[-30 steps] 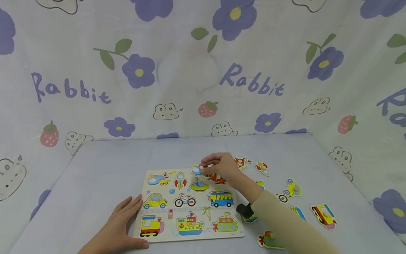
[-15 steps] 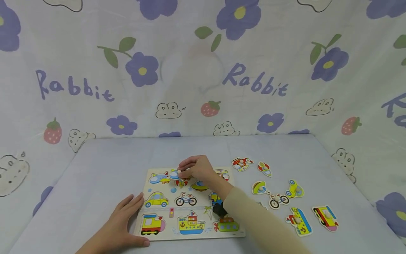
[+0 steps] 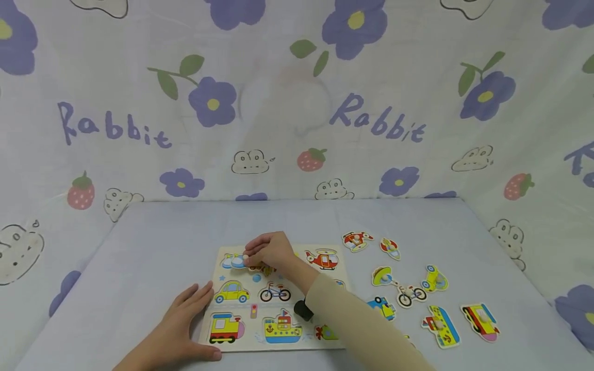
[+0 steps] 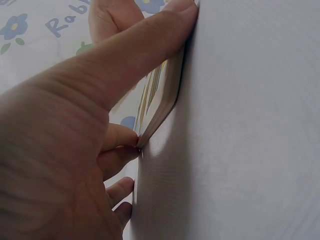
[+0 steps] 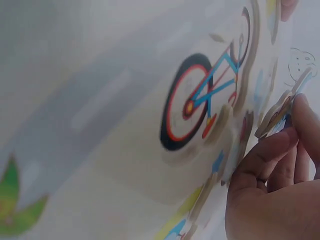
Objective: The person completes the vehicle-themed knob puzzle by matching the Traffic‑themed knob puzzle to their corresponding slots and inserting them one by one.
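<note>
A wooden peg puzzle board (image 3: 258,347) printed with vehicles lies on the table. My right hand (image 3: 272,256) pinches the blue airplane puzzle piece (image 3: 237,262) by its knob, over the board's top left. The piece overlaps the printed airplane picture and sits slightly right of it. In the right wrist view the airplane piece (image 5: 280,112) is seen edge-on and tilted between thumb and fingers. My left hand (image 3: 174,327) rests at the board's lower left corner, its thumb along the front edge and its fingertips touching the left edge. My right forearm hides part of the board.
Right of the board lie loose pieces: a helicopter (image 3: 357,241), a rocket (image 3: 390,248), a flying saucer (image 3: 382,275), a bicycle (image 3: 411,296), a car (image 3: 434,279), a bus (image 3: 382,308), a ship (image 3: 441,326) and a train (image 3: 480,321). A patterned curtain (image 3: 278,118) hangs behind.
My right hand has carried the airplane piece leftward from the board's upper middle to its top left. My left hand has stayed at the board's corner.
</note>
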`<state>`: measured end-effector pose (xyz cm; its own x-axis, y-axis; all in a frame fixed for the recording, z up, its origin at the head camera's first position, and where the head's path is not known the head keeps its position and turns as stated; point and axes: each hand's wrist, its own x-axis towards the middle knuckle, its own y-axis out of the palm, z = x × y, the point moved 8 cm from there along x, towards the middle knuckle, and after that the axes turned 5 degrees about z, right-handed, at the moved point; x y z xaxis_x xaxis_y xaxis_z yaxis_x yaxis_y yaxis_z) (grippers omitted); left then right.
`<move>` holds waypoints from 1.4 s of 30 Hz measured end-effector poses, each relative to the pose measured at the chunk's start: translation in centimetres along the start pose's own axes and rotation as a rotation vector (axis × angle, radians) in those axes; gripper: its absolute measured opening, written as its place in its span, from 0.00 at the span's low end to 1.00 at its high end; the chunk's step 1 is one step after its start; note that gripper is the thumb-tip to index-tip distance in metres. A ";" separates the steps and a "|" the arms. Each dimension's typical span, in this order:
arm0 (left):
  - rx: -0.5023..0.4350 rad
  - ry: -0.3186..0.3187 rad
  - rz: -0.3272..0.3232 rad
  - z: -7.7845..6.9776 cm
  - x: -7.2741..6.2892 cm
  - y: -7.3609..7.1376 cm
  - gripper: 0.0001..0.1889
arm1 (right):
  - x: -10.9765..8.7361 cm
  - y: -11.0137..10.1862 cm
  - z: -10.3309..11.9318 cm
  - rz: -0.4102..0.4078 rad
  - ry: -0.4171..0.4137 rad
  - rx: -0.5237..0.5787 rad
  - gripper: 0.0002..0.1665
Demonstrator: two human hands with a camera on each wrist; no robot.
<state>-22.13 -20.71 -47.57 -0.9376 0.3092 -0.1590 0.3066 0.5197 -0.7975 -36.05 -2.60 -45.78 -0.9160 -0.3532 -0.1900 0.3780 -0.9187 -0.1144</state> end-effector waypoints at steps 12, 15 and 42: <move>0.001 0.033 0.006 -0.1 0.0 0.0 0.66 | 0.6 0.8 -0.9 -0.052 0.057 -0.088 0.12; 0.007 0.047 0.006 -0.1 0.0 0.0 0.66 | 0.6 1.0 -1.0 -0.065 0.079 -0.039 0.12; 0.009 0.046 0.007 0.2 0.0 0.0 0.66 | 1.1 2.4 -1.7 -0.156 0.206 0.076 0.08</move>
<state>-22.15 -20.82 -47.71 -0.9269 0.3493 -0.1375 0.3113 0.5106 -0.8015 -35.91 -4.86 -47.96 -0.9128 -0.1703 -0.3713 0.2162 -0.9726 -0.0855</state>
